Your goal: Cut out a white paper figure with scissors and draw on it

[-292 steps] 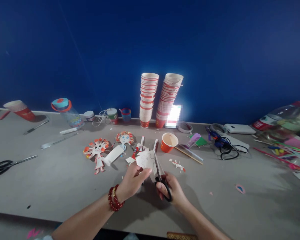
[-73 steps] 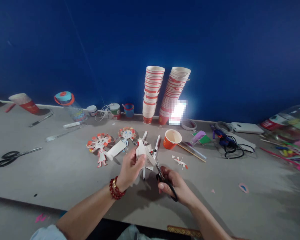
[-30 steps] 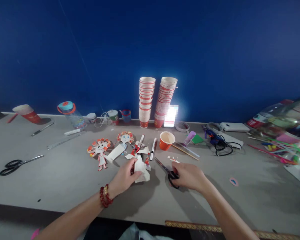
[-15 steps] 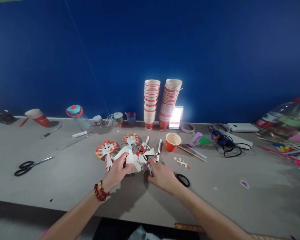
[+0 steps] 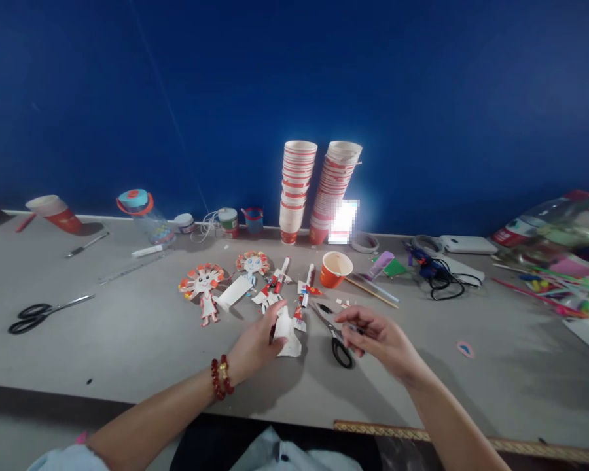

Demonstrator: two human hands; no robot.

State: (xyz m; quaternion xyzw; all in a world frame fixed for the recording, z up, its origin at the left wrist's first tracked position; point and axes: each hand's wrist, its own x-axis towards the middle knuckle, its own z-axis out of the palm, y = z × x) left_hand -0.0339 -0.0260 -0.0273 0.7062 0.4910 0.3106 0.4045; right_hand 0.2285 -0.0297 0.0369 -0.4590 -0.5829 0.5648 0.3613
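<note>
Head view: left hand [image 5: 255, 343] pinches a white paper cutout [image 5: 288, 330]; right hand [image 5: 380, 337], fingers loosely curled, hovers beside scissors [image 5: 334, 330].

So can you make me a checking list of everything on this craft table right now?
Surface: grey table, scattered with paper scraps.
Job's things: white paper cutout in left hand; black-handled scissors lying flat beside right hand.
Clutter: two paper dolls, markers, orange cup, two cup stacks, second scissors, jar.
Hands: left hand grips the cutout; right hand pinches something small, too blurred to name.
Cables: black cord coiled by the blue tool.
Surroundings: blue wall.
</note>
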